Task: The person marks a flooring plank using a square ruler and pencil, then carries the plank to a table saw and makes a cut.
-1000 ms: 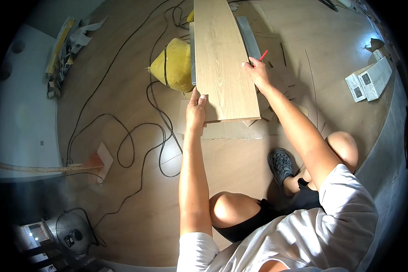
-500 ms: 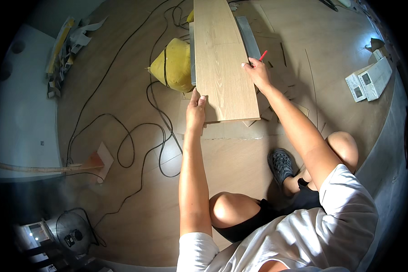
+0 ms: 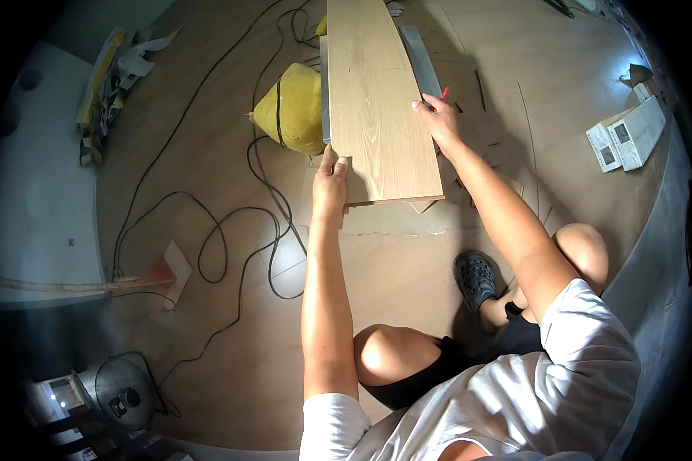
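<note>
A long light-wood floor plank (image 3: pixel 380 115) stretches away from me over a grey metal surface (image 3: pixel 421 61) that shows along its right side. My left hand (image 3: pixel 330 184) grips the near left edge, thumb on top and the other fingers at the side and partly hidden below. On the right edge, farther up, my right hand (image 3: pixel 438 121) is closed round the plank with its thumb over the face. A red pencil or marker (image 3: pixel 444 94) sticks out from between the fingers of that hand. Its lower part is hidden.
A full yellow sack (image 3: pixel 292 111) stands left of the plank. Black cables (image 3: pixel 227 223) loop over the floor on the left. Thin wood offcuts (image 3: pixel 480 91) lie to the right, and white boxes (image 3: pixel 629 137) stand farther right. A dustpan-like brown piece (image 3: pixel 173 276) is at the left.
The near end of the plank has shifted very slightly away and to the right. Both hands have moved with it and keep their hold.
</note>
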Tool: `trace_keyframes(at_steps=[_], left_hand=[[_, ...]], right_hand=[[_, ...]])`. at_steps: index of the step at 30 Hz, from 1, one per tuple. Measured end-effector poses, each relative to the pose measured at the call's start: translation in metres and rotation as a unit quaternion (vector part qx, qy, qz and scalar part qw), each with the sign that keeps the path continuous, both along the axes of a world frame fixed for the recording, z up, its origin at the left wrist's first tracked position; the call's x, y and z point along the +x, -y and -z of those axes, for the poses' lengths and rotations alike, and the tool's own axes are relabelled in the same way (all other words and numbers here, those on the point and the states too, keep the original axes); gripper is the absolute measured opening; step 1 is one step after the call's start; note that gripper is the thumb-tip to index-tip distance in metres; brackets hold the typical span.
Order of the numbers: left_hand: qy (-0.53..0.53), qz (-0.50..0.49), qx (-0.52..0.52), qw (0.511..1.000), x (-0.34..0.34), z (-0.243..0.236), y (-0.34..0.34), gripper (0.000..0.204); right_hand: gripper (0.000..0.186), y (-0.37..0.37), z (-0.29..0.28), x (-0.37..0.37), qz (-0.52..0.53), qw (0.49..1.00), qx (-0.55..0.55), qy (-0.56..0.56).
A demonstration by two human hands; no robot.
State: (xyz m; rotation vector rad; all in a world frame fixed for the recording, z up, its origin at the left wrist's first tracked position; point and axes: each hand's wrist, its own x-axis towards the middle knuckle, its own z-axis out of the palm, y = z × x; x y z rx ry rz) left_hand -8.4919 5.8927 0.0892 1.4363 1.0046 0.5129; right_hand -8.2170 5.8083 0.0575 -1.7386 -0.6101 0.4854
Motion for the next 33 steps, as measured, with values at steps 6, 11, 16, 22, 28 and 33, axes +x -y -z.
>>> trace_keyframes(at_steps=[6,11,16,22,28,33], left_hand=[[-0.003,-0.006,0.008,1.000,0.000,0.005,-0.001,0.058],[-0.012,0.000,-0.002,1.000,-0.001,0.000,0.001,0.058],[-0.010,0.001,-0.015,1.000,0.001,-0.005,0.004,0.059],[-0.012,0.006,-0.031,0.999,-0.002,-0.009,0.006,0.059],[-0.003,0.006,-0.019,1.000,-0.003,0.008,-0.001,0.059],[0.011,0.009,-0.052,0.999,-0.002,-0.004,0.006,0.058]], right_hand=[[0.063,-0.001,-0.002,-0.002,-0.002,1.000,0.001,0.007],[0.062,0.000,-0.001,-0.004,0.011,0.998,0.013,0.058],[0.059,-0.002,0.009,0.001,0.024,0.995,0.023,0.094],[0.059,-0.003,0.013,-0.001,0.021,0.993,0.049,0.102],[0.056,-0.005,0.019,0.005,-0.001,0.992,0.010,0.129],[0.059,-0.004,0.026,0.008,0.005,0.993,0.033,0.118]])
